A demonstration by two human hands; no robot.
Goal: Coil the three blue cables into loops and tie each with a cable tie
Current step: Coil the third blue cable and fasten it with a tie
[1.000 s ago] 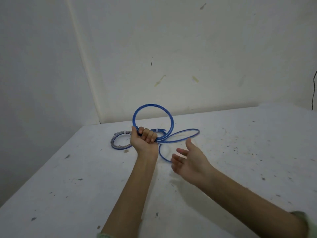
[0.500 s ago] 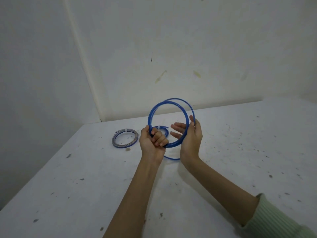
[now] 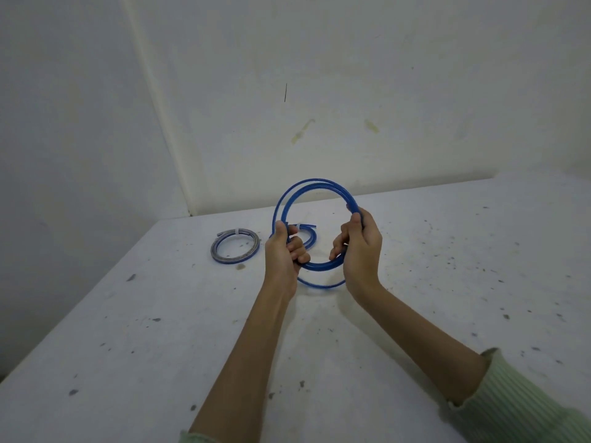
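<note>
Right hand (image 3: pixel 359 251) has closed; both hands' fingers (image 3: pixel 299 249) now clench blue cable (image 3: pixel 315 183) loops.

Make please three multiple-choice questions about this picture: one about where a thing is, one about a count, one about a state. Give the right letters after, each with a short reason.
1. Where does the tied grey-blue coil lie?
A. on the table, to the left of both hands
B. in the right hand
C. on the floor

2. How many hands grip the raised blue cable?
A. none
B. one
C. two

3. What is the state of the raised cable?
A. lying straight on the table
B. coiled into loops, no tie visible on it
C. cut into pieces

Answers: 1 A, it rests on the table left of the left hand. 2 C, the right hand grips it too. 3 B, loops overlap between the hands.
</note>
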